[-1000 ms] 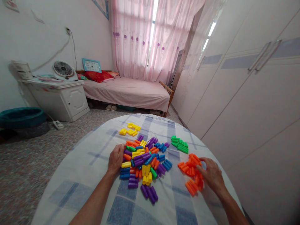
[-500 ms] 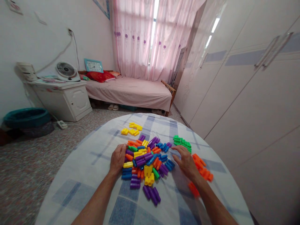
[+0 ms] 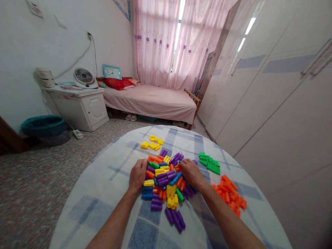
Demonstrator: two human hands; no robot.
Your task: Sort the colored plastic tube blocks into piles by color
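Observation:
A mixed heap of plastic tube-shaped building blocks (image 3: 163, 172) in purple, yellow, blue, orange and green lies on the tabletop. My left hand (image 3: 138, 175) rests against the heap's left side, its fingers curled and their tips mostly hidden. Over the heap's right side, my right hand (image 3: 191, 172) bends its fingers down beside orange blocks (image 3: 177, 167); what is between the fingertips I cannot make out. A row of three joined purple blocks (image 3: 175, 219) lies at the heap's near edge.
Sorted groups lie around the heap: yellow blocks (image 3: 153, 142) at the back, green blocks (image 3: 209, 163) at right, orange blocks (image 3: 230, 193) nearer right. The round table wears a checked cloth (image 3: 103, 193). Beyond are a bed (image 3: 153, 100), a cabinet (image 3: 94, 110) and a wardrobe (image 3: 249, 97).
My right hand has moved left from beside the heap onto its right side, and its fingers have closed in. My left hand stays by the heap. The view has turned slightly left.

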